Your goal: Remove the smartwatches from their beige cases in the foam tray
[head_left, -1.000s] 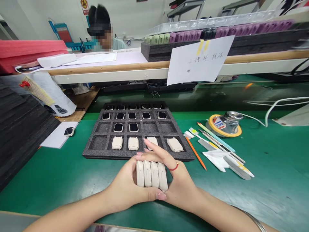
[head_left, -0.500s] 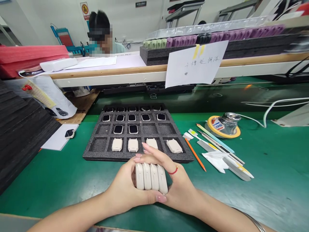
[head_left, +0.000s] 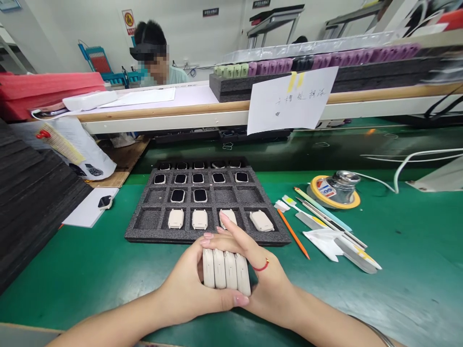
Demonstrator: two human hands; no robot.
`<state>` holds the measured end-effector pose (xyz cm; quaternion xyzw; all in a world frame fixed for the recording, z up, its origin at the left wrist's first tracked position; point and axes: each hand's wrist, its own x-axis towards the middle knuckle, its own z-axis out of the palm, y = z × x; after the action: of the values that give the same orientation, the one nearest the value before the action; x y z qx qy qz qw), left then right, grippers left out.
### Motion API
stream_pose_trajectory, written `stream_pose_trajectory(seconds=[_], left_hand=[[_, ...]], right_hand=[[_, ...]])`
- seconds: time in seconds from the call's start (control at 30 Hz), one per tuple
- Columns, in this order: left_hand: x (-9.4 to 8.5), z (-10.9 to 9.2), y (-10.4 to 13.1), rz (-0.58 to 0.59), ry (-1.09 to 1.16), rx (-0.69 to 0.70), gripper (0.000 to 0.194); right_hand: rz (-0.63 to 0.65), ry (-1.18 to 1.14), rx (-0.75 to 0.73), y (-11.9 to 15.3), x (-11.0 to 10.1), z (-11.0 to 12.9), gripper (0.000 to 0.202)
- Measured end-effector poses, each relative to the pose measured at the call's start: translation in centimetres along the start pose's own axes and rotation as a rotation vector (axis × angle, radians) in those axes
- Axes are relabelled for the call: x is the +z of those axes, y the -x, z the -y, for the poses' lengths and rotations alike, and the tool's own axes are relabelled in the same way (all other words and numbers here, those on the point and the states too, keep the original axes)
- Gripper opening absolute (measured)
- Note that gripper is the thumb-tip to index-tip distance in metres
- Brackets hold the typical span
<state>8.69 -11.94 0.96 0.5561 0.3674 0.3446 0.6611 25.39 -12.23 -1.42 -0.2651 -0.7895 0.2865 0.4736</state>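
Observation:
A row of several cream watch cases [head_left: 224, 271], standing on edge side by side, is held between my two hands just in front of the foam tray. My left hand [head_left: 190, 279] wraps round them from the left, its thumb along the bottom. From the right, my right hand [head_left: 265, 279] closes over their top and side; some of its fingers are hidden. In the black foam tray [head_left: 144, 237], more cream watch cases [head_left: 199, 219] lie back up in the front row. Watches with dark screens [head_left: 177, 195] fill slots farther back.
Right of the tray lie an orange pencil [head_left: 294, 235], brushes, blades and a glass bottle [head_left: 342, 189] inside a tape roll. At left, one watch [head_left: 105, 201] rests on a white pad [head_left: 85, 212] beside stacked black foam [head_left: 36, 197]. A co-worker [head_left: 154, 53] sits beyond the shelf.
The view has tilted up very slightly. Both hands keep the same hold on the watch cases, with my right fingers shifting only a little.

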Motion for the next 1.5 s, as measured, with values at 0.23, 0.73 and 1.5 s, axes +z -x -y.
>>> stream_pose_trajectory(seconds=[0.23, 0.73, 1.5], left_hand=[[0.1, 0.3, -0.1, -0.022, 0.091, -0.064, 0.066], [-0.3, 0.0, 0.9, -0.062, -0.431, 0.288, 0.040], [-0.1, -0.2, 0.1, 0.134, 0.113, -0.082, 0.045]], right_hand=[[0.002, 0.010, 0.006, 0.0, 0.2, -0.2, 0.091], [-0.006, -0.550, 0.591, -0.8, -1.2, 0.8, 0.075], [-0.071, -0.020, 0.126, -0.2, -0.3, 0.2, 0.097]])
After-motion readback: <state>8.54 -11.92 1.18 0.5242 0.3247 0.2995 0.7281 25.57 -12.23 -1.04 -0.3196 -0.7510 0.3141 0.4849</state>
